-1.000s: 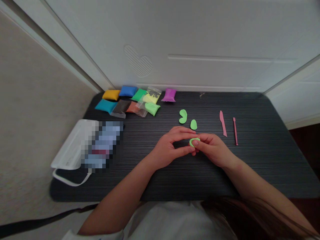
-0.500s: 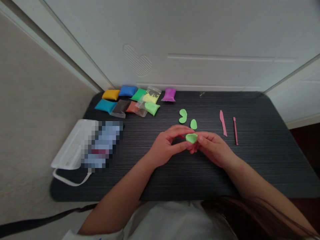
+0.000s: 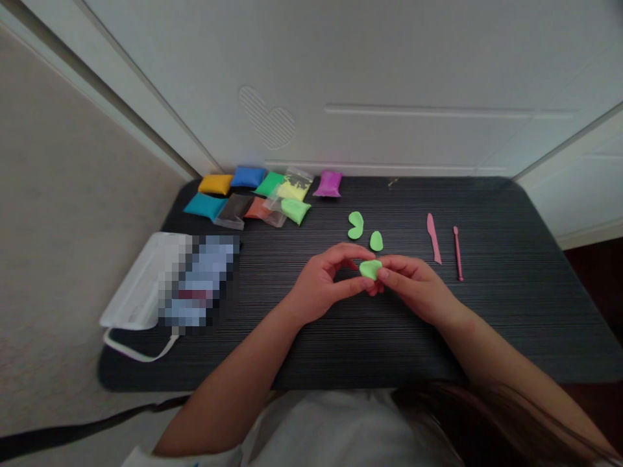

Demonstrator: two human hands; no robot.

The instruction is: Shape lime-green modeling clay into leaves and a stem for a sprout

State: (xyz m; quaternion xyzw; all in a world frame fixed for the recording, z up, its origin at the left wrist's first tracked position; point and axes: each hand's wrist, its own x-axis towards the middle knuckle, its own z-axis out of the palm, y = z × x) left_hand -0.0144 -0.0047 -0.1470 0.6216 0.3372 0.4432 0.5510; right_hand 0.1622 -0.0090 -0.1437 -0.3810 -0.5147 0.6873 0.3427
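Note:
A flattened piece of light green modelling clay [image 3: 370,269] is held up between my two hands above the table. My left hand [image 3: 327,283] has it between thumb and forefinger from the left. From the right, the thumb and fingers of my right hand [image 3: 413,285] pinch its edge. Just beyond lie two more light green clay pieces: a small rounded one [image 3: 376,241] and a larger one with a notch in its left side [image 3: 356,226]. Some fingertips are hidden behind the held piece.
Several packets of coloured clay, including a purple packet [image 3: 329,184], lie along the back left. A pink plastic knife [image 3: 433,238] and a thin pink stick tool [image 3: 458,253] lie on the right. At left are a white case [image 3: 139,285], a blurred phone-like device [image 3: 204,279] and a white cable [image 3: 141,355].
The held clay piece has turned slightly and shifted a little left. My right thumb has moved with it, and the left hand is nearly unchanged.

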